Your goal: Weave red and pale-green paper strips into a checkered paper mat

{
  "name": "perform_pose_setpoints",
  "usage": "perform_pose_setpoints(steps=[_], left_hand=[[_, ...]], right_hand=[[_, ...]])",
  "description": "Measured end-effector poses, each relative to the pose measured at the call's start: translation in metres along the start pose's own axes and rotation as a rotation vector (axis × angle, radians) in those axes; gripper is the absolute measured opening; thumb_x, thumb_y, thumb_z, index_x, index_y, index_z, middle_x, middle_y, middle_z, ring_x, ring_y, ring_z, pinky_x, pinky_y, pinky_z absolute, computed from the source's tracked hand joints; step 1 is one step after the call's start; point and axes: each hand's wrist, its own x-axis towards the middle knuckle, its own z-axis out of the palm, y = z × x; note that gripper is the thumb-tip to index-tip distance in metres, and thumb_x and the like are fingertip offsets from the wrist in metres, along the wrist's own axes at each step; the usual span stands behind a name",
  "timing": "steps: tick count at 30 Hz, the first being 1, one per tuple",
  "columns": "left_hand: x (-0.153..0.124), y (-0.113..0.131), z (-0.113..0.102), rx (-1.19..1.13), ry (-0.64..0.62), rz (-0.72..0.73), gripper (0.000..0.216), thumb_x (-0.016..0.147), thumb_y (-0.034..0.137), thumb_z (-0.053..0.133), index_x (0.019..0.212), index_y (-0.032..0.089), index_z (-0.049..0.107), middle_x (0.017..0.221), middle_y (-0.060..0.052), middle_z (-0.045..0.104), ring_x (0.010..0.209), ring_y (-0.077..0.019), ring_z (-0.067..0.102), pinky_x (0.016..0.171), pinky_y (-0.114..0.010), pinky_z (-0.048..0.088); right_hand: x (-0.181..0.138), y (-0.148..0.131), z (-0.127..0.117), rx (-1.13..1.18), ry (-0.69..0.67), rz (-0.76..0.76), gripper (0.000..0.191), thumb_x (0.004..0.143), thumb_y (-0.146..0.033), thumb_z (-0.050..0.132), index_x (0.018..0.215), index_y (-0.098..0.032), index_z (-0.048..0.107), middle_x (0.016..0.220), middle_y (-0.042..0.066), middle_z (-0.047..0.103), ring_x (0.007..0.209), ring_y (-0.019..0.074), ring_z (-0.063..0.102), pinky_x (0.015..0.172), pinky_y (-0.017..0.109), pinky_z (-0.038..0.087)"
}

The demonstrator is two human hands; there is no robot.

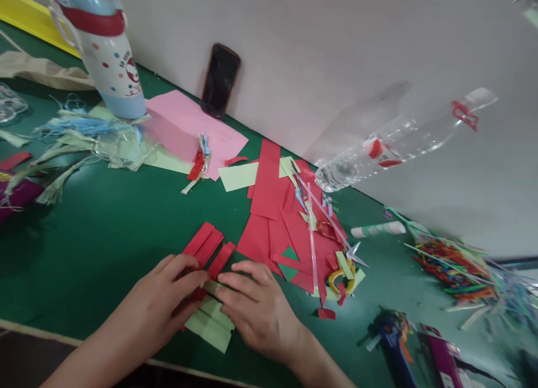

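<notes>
Near the front of the green table, my left hand (176,287) is closed on red paper strips (204,243) that lie side by side and stick out beyond its fingers. My right hand (263,306) faces it, fingers bent together with the tips at a light green paper strip (210,287). Between and below the hands, light green paper (210,324) with slits or folds along it lies on the table. My fingers hide where the red and green papers meet. To the right of the hands spreads a pile of cut red paper (257,236).
A patterned bottle (113,68) stands back left beside pale blue and green tassels (84,130). A phone (221,79) leans on the wall, as does a tilted clear plastic bottle (403,141). Yellow-handled scissors (334,281), a glue stick (378,229) and a glue gun (393,343) lie right.
</notes>
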Motion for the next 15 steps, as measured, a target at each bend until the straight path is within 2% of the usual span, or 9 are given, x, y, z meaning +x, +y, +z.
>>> perform_pose_setpoints(steps=[3,6,13,15], left_hand=[[-0.001,0.001,0.003,0.045,0.028,0.017,0.03,0.093,0.021,0.049,0.119,0.029,0.061,0.115,-0.007,0.06,0.101,-0.0229,0.061,0.078,-0.035,0.054],[0.0,0.003,0.005,0.079,0.057,0.02,0.029,0.092,0.019,0.05,0.117,0.027,0.063,0.113,-0.007,0.06,0.099,-0.0228,0.061,0.078,-0.035,0.054],[0.0,0.002,0.002,0.108,0.165,0.059,0.03,0.093,0.024,0.051,0.121,0.024,0.06,0.111,-0.006,0.064,0.1,-0.0206,0.063,0.084,-0.031,0.054],[-0.003,0.001,-0.004,0.091,0.214,0.075,0.024,0.095,0.024,0.049,0.115,0.025,0.062,0.109,-0.004,0.064,0.098,-0.0178,0.064,0.084,-0.027,0.053]], right_hand=[[-0.011,-0.006,0.006,-0.071,-0.066,-0.002,0.019,0.098,-0.028,0.056,0.113,-0.022,0.064,0.118,0.001,0.071,0.118,0.0242,0.053,0.094,0.041,0.042],[-0.02,-0.005,0.012,-0.096,-0.067,-0.014,0.019,0.097,-0.029,0.057,0.114,-0.022,0.064,0.119,0.0,0.071,0.117,0.0231,0.053,0.096,0.041,0.038],[-0.026,-0.002,0.019,-0.048,-0.028,0.014,0.021,0.096,-0.033,0.058,0.114,-0.023,0.063,0.117,0.001,0.071,0.115,0.0211,0.053,0.095,0.04,0.04],[-0.026,-0.002,0.02,-0.03,-0.028,0.022,0.022,0.096,-0.035,0.057,0.114,-0.024,0.064,0.115,0.002,0.072,0.114,0.0213,0.053,0.094,0.04,0.04]])
